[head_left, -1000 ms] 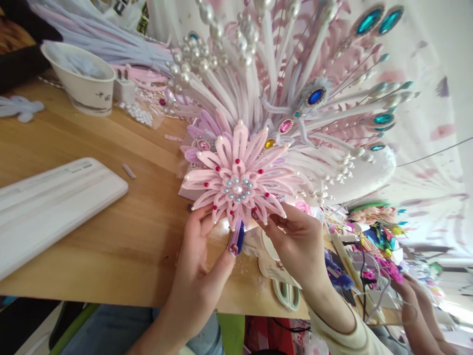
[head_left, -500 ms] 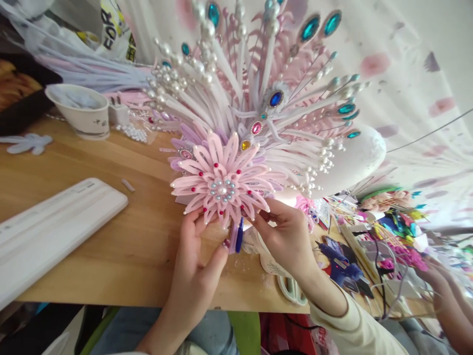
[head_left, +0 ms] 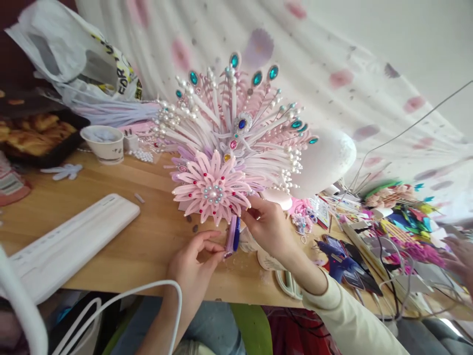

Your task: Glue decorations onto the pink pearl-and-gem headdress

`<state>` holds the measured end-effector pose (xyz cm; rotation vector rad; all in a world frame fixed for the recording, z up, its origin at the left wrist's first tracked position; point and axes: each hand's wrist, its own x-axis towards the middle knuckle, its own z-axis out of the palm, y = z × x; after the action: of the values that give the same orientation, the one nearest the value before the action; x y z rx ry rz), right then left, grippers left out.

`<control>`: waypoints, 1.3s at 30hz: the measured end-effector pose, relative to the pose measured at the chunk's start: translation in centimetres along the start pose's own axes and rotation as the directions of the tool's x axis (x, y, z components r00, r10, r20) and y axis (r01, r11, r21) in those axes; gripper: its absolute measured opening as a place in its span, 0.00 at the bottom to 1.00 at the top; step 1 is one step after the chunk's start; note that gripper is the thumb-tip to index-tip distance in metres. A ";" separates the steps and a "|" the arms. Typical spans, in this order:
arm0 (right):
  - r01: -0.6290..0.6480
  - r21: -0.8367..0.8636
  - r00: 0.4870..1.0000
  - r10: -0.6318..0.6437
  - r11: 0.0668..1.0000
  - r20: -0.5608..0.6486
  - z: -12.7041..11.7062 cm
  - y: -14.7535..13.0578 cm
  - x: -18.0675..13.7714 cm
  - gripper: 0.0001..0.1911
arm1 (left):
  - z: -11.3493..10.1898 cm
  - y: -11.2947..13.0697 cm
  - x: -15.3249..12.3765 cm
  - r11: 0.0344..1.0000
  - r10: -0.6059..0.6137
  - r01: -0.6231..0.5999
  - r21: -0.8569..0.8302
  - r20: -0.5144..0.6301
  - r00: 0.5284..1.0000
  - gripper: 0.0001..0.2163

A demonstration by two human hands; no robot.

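A pink pipe-cleaner flower (head_left: 213, 194) with a beaded centre and red dots on its petals faces me in front of a large headpiece (head_left: 218, 118). White and pink stems, pearls and teal and blue gems make up the headpiece. My right hand (head_left: 271, 229) pinches the flower's lower right edge. Below the petals, my left hand (head_left: 194, 261) has thumb and fingertips drawn together, away from the flower; anything between them is hidden. Just beside those fingertips are a blue pen-like object (head_left: 236, 235) and a purple strip (head_left: 230, 237).
A long white device (head_left: 77, 236) lies at left, with a white cable (head_left: 148, 286) in front. Behind are a paper cup (head_left: 107, 153) and a food tray (head_left: 40, 133). At right lie a blue glue gun (head_left: 338, 261) and craft clutter; another person's hand (head_left: 460, 254) is at the far right.
My left hand has come off the flower and moved down, its fingers closing together. My right hand remains at the petals. The view has pulled back, and a white cable has appeared at front left.
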<state>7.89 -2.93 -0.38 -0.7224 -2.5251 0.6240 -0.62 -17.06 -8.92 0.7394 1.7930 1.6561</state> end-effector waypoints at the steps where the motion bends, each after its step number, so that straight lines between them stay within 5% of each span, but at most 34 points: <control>1: 0.015 0.006 1.000 -0.015 1.000 -0.001 0.0 0.0 0.1 0.11 | 0.0 0.1 -0.2 1.000 -0.010 0.010 -0.010 -0.012 1.000 0.11; 12: 0.053 0.004 0.999 -0.053 0.999 0.000 0.0 0.3 0.2 0.09 | -1.3 -0.1 0.6 0.946 0.016 -0.043 -0.322 -0.085 0.996 0.14; 21: 0.077 0.010 0.997 -0.077 0.997 0.008 0.3 1.0 0.6 0.10 | -3.6 -2.2 1.5 0.922 0.237 -0.293 -0.253 -0.229 0.944 0.11; 31: 0.070 0.003 0.998 -0.070 0.998 0.009 0.0 1.1 0.5 0.10 | -4.5 -1.0 0.1 0.913 0.116 -0.169 -0.371 -0.160 0.980 0.14; 39: 0.016 0.066 0.999 -0.013 0.998 -0.047 -1.9 0.1 -0.7 0.14 | -4.9 -1.8 1.5 0.916 0.198 -0.262 -0.302 -0.227 0.954 0.15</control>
<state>9.47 -2.64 0.90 -0.6864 -2.4529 0.6748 -5.27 -19.36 -10.46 0.6774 1.5350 2.1855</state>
